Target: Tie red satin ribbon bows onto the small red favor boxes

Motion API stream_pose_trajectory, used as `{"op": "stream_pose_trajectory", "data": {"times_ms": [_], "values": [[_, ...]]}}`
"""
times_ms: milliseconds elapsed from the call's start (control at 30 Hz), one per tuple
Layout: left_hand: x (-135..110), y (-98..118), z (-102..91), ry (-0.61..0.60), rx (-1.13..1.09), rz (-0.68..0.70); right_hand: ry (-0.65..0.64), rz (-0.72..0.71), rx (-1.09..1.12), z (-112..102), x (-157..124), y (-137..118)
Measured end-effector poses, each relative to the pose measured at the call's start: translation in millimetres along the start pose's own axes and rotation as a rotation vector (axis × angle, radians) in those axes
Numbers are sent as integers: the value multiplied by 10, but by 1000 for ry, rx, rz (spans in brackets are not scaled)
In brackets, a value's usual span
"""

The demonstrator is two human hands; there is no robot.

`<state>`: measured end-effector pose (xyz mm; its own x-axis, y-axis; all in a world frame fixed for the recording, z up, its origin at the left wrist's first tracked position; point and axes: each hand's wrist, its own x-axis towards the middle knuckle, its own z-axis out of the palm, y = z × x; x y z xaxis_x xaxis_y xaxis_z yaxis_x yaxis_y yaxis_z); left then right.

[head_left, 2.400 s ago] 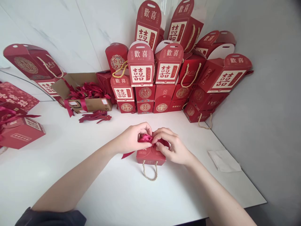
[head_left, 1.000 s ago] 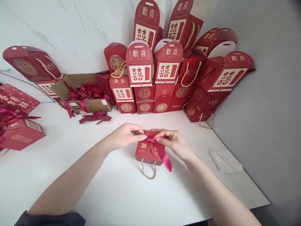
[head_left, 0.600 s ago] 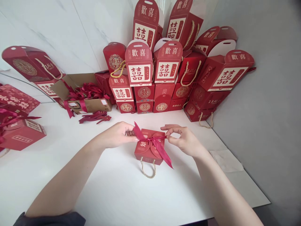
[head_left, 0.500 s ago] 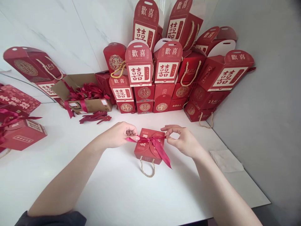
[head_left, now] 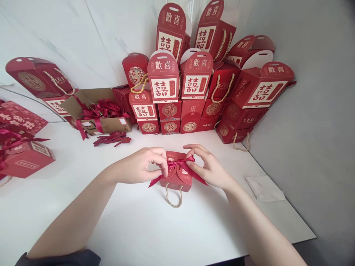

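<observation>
A small red gift box (head_left: pixel 177 181) with gold lettering lies on the white table, its cord handle (head_left: pixel 174 205) looped toward me. Across its top runs a dark red ribbon (head_left: pixel 178 163), knotted in the middle, with tails hanging off the left and right sides. At the box's left edge my left hand (head_left: pixel 151 164) pinches the ribbon between thumb and fingers. On the opposite side my right hand (head_left: pixel 203 164) grips a folded part of the ribbon near the knot, its other fingers curved above. The fingers partly hide the box top.
Stacks of red gift boxes (head_left: pixel 169 111) line the back wall. A cardboard box (head_left: pixel 111 125) full of ribbons stands at back left, with loose ribbons (head_left: pixel 112 139) before it. Another tied box (head_left: pixel 30 157) sits far left; a white tissue (head_left: pixel 264 188) lies right.
Both hands have moved inward toward the knot. The ribbon, stretched out sideways before, now has a fold at the right and a tail hanging at the left.
</observation>
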<state>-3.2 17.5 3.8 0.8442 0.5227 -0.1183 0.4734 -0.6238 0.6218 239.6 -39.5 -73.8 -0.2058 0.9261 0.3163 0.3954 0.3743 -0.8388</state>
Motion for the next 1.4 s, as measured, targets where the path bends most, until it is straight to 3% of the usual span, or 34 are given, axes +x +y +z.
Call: {"op": "stream_pose_trajectory", "data": {"times_ms": [167,533,733,900,1233,1400], "values": [[-33,-79,-52,115,222,35,17,-23,6,0,12,9],[14,-151,3,185,466,99,-17,-96,-91,-35,-4,-1],[68,-81,23,134,76,-18,-49,-23,31,-20,5,-5],[193,-232,170,85,-275,-113,-85,76,287,17,29,37],[314,-462,278,68,-593,-199,-82,191,484,77,87,195],[319,-572,278,126,-625,-148,-59,205,469,58,97,203]]}}
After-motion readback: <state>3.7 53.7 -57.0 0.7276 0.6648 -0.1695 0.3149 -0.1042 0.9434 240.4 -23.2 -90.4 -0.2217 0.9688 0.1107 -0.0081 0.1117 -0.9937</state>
